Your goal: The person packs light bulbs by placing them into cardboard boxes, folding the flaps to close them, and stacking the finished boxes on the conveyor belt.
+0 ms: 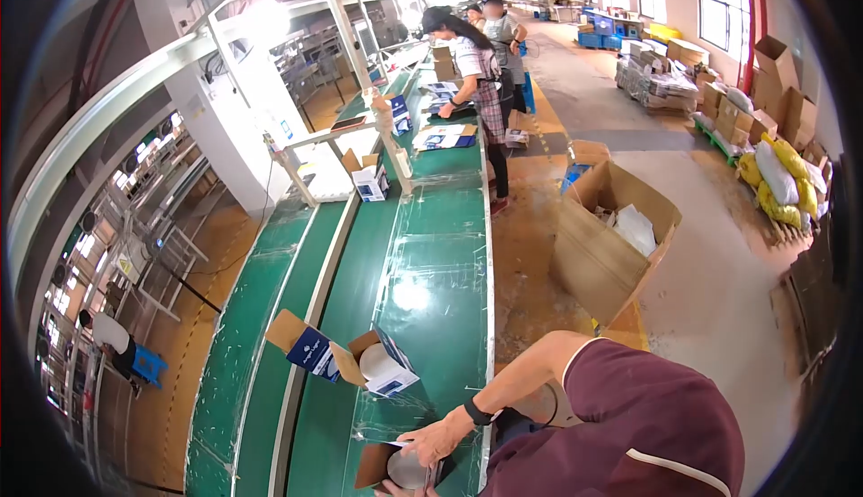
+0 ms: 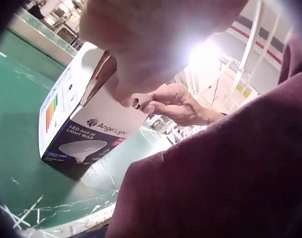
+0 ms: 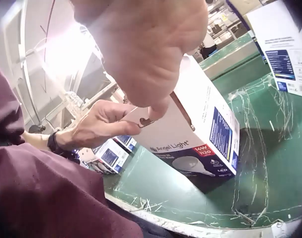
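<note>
An open carton with a round white bulb inside stands on the green belt at the bottom of the head view. My right hand reaches over it and pinches the flap edge; my left hand is at the near side, mostly cut off. In the left wrist view the printed carton is tilted, my left hand looms above, and my right hand pinches a notched flap. The right wrist view shows my left hand pinching the flap of the carton, under my right hand.
Another open carton with a round white item stands farther up the belt. Beyond are another carton, flat boxes and a person bending over the belt. A large cardboard box stands right of the belt.
</note>
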{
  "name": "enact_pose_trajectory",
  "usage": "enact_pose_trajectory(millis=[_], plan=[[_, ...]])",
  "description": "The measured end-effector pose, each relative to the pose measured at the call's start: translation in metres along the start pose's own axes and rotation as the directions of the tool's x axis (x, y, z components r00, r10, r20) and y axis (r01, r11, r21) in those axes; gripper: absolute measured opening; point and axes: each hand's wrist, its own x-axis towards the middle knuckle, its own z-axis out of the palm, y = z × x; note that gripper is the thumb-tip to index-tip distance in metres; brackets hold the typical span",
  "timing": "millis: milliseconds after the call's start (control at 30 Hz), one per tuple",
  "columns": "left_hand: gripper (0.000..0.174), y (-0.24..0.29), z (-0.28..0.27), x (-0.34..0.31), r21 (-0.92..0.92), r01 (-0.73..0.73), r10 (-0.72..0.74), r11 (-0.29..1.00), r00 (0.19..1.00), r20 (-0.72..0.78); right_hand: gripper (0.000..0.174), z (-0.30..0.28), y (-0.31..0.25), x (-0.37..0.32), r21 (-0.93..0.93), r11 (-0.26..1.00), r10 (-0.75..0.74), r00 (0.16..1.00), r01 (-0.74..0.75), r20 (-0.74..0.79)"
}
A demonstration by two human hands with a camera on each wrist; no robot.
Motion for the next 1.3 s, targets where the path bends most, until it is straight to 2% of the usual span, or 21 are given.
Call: enact_pose_trajectory(millis=[67,100,200,233,267,333,367,400,467,567,733,767,833,867,900,933,967,1000,1033,1200,1300], plan=[[0.031,0.007,-0.005,0.000,0.037,0.002,0.005,0.999,0.984,-0.175,0.019,0.000,0.002,-0.004,0.151,0.981,-0.057,0.923,0.123,-0.381],[0.032,0.002,-0.003,-0.005,-0.007,-0.014,0.012,1.000,0.983,-0.184,0.048,-0.001,0.006,-0.003,0.196,0.967,0.212,0.940,-0.163,-0.268],[0.033,-0.003,0.008,-0.017,-0.162,-0.042,0.012,0.986,0.983,-0.181,0.077,0.018,0.028,-0.017,0.714,0.551,0.707,0.696,-0.431,-0.125],[0.033,0.001,0.003,-0.015,-0.214,-0.044,0.010,0.976,0.988,-0.157,0.088,0.031,0.033,-0.018,0.815,0.452,0.634,0.773,-0.364,-0.006],[0.033,0.000,-0.001,-0.015,-0.262,-0.045,0.011,0.964,0.991,-0.131,0.098,0.045,0.036,-0.020,0.695,0.440,0.637,0.743,-0.569,0.204],[0.031,-0.018,0.000,-0.018,-0.353,0.061,-0.049,0.934,0.998,0.045,0.108,0.064,0.029,-0.013,0.785,0.229,0.650,0.691,-0.575,0.316],[0.031,-0.041,0.017,-0.033,-0.445,0.248,-0.170,0.861,0.963,0.208,0.108,0.069,0.030,-0.009,0.789,0.242,0.633,0.709,-0.564,0.312],[0.035,-0.046,0.012,-0.028,-0.417,0.226,-0.119,0.881,0.956,0.267,0.109,0.076,0.032,-0.008,0.792,0.253,0.618,0.722,-0.556,0.310],[0.039,-0.064,0.022,-0.031,-0.409,0.138,-0.028,0.902,0.964,0.263,0.107,0.090,0.031,-0.009,0.824,0.294,0.564,0.784,-0.485,0.261],[0.055,-0.084,0.023,-0.024,-0.231,-0.194,0.243,0.953,0.948,0.206,0.107,0.094,0.026,-0.013,0.777,0.373,0.554,0.793,-0.508,0.253],[0.054,-0.081,0.017,-0.018,-0.185,-0.262,0.308,0.947,0.901,0.305,0.105,0.099,0.039,-0.008,0.535,0.650,0.564,0.815,-0.539,0.135],[0.053,-0.080,0.011,-0.017,-0.173,-0.256,0.299,0.951,0.902,0.311,0.094,0.082,0.038,0.004,0.562,0.659,0.574,0.817,-0.499,0.053],[0.061,-0.079,0.012,-0.020,-0.093,-0.300,0.313,0.949,0.870,0.380,0.058,0.026,0.031,0.043,0.731,0.609,0.526,0.847,-0.308,-0.081],[0.056,-0.080,0.028,-0.018,-0.079,-0.227,0.240,0.971,0.935,0.262,0.053,0.017,0.024,0.058,0.885,0.352,0.574,0.817,-0.304,0.052],[0.057,-0.085,0.031,-0.027,-0.075,-0.199,0.212,0.977,0.941,0.264,0.056,0.006,0.020,0.069,0.832,0.336,0.531,0.818,-0.441,0.220],[0.058,-0.083,0.029,-0.030,-0.122,-0.076,0.117,0.990,0.920,0.374,0.059,-0.008,0.018,0.077,0.591,0.645,0.371,0.875,-0.484,0.311],[0.058,-0.100,0.047,-0.048,-0.191,0.026,0.069,0.981,0.877,0.476,0.042,-0.004,0.018,0.077,0.392,0.805,0.271,0.863,-0.446,0.427],[0.058,-0.090,0.032,-0.032,-0.263,-0.092,0.166,0.960,0.948,0.273,0.042,-0.006,0.011,0.073,0.243,0.966,-0.001,0.943,-0.086,0.334],[0.055,-0.085,0.029,-0.030,-0.252,-0.146,0.196,0.957,0.962,0.188,0.046,-0.010,-0.001,0.064,0.127,0.992,-0.015,0.977,-0.012,0.212],[0.045,-0.078,0.021,-0.035,-0.320,-0.071,0.123,0.945,0.981,0.147,0.058,-0.025,-0.021,0.068,0.096,0.985,0.105,0.947,-0.140,0.303],[0.048,-0.079,0.028,-0.032,-0.281,-0.087,0.127,0.956,0.984,0.126,0.053,-0.022,-0.021,0.070,0.094,0.996,-0.019,0.980,0.001,0.199]])
